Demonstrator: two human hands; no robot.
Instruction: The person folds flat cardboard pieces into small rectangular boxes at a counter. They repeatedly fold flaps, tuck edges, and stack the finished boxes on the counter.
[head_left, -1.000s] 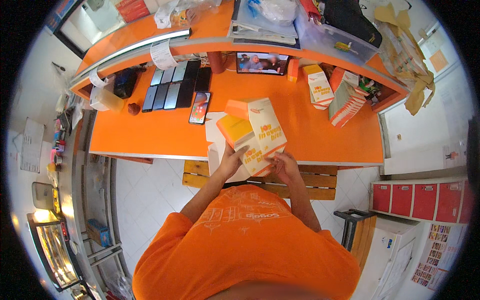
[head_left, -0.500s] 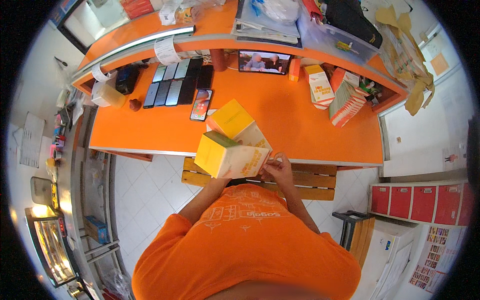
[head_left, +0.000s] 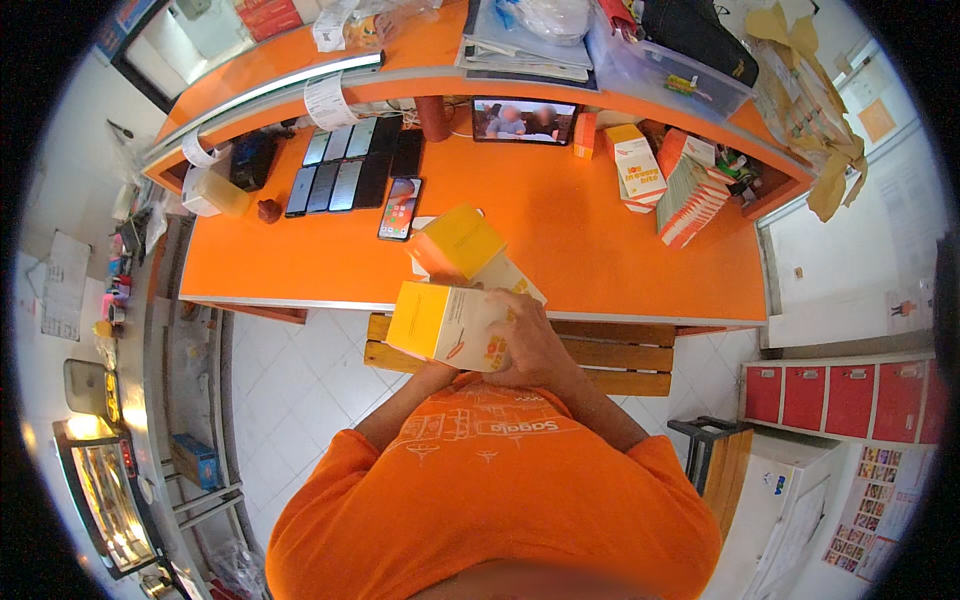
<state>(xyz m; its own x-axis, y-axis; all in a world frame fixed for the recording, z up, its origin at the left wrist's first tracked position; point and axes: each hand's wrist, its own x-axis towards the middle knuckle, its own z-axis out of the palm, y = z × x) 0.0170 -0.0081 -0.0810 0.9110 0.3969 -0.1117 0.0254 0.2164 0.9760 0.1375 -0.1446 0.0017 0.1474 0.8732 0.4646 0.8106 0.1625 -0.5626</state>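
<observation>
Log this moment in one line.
right hand: on near box; left hand: mostly hidden by it; far box: just beyond

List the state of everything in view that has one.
Near carton: folded out into box shape, right hand on it; far end hidden
Far carton: folded out, behind the near one
Carton stack: folded flat
Tablet: on, showing video
Separate phone: screen lit
Phone rows: lying flat, lit or not unclear
Red lockers: doors shut
</observation>
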